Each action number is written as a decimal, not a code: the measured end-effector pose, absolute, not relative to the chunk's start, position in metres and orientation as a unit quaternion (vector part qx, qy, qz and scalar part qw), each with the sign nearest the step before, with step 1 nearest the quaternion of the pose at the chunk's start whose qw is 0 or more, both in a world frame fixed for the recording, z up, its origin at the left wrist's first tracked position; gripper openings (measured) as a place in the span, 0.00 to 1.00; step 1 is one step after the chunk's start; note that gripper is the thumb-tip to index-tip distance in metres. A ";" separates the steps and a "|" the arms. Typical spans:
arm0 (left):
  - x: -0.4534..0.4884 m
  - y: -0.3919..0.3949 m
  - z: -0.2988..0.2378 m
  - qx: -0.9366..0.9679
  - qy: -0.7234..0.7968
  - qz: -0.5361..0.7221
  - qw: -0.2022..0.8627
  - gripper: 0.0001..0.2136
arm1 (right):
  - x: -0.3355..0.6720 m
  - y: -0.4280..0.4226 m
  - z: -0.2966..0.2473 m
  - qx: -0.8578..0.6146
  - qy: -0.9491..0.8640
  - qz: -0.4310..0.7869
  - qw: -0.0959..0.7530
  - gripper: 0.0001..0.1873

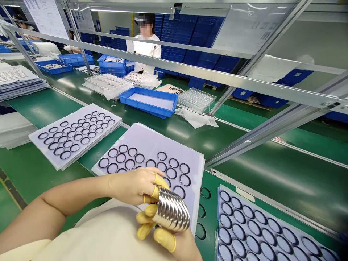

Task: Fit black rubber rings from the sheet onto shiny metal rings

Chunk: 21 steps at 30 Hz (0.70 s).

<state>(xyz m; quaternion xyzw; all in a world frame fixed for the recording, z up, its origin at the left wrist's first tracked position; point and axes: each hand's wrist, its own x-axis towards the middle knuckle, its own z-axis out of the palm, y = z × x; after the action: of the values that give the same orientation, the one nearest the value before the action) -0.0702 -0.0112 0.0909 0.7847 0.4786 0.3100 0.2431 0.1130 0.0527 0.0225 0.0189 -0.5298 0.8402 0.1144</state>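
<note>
Cream smock [103, 235] up front, left hand [130, 186] and right hand [178, 244] in yellow finger cots [163, 239] both gripping a shiny silver stack of metal rings [171, 212], long axis running sideways between them, above a pale lavender sheet of black rings [176, 152].

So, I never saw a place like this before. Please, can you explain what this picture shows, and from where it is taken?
This picture comes from a camera worn on a person's head, looking down at their own hands. The left hand and right hand wear yellow finger cots and hold a stack of shiny metal rings. In front lies a pile of pale sheets printed or set with black rings, on a green work surface. Farther on are a blue plastic tray and a co-worker.
</note>
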 end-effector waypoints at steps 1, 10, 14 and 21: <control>-0.074 -0.012 0.097 0.791 0.481 0.265 0.269 0.09 | 0.113 0.052 0.024 0.008 -0.509 0.853 0.116 0.16; -0.096 0.002 0.101 0.586 0.342 0.202 0.707 0.15 | 0.118 0.047 0.030 -0.022 -0.561 0.816 0.138 0.18; -0.097 0.013 0.081 0.510 0.273 0.219 0.786 0.22 | 0.119 0.044 0.019 -0.040 -0.526 0.831 0.177 0.17; -0.100 0.022 0.067 0.469 0.247 0.224 0.818 0.25 | 0.118 0.042 0.011 -0.060 -0.492 0.845 0.202 0.19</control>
<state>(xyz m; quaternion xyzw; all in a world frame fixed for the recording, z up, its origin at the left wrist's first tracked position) -0.0998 0.0218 0.0670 0.4687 0.2474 0.2241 0.8179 0.1184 0.0416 0.0113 -0.0604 -0.4921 0.8447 0.2019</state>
